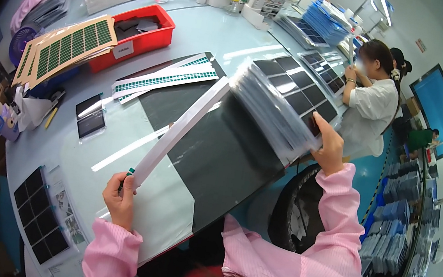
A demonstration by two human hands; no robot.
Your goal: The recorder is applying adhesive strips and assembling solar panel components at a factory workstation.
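My left hand (121, 201) is closed on the lower end of a long white paper strip (177, 129), with a small green tab showing at the fingers. The strip slants up to the near left corner of a stack of clear plastic trays (276, 112). On the stack's top lie dark rectangular panels (291, 86) in rows. My right hand (328, 145) grips the stack's right edge, thumb on top; its lower fingers are partly hidden. Beyond the strip, white sheets with rows of green stickers (168, 77) rest on a dark mat (216, 177).
A red bin (156, 36) of dark pieces stands at the far left, with green-stickered brown sheets (76, 44) leaning on it. Nearer are a bagged dark panel (90, 115) and a tray of dark panels (39, 215). A co-worker (371, 97) is at the right.
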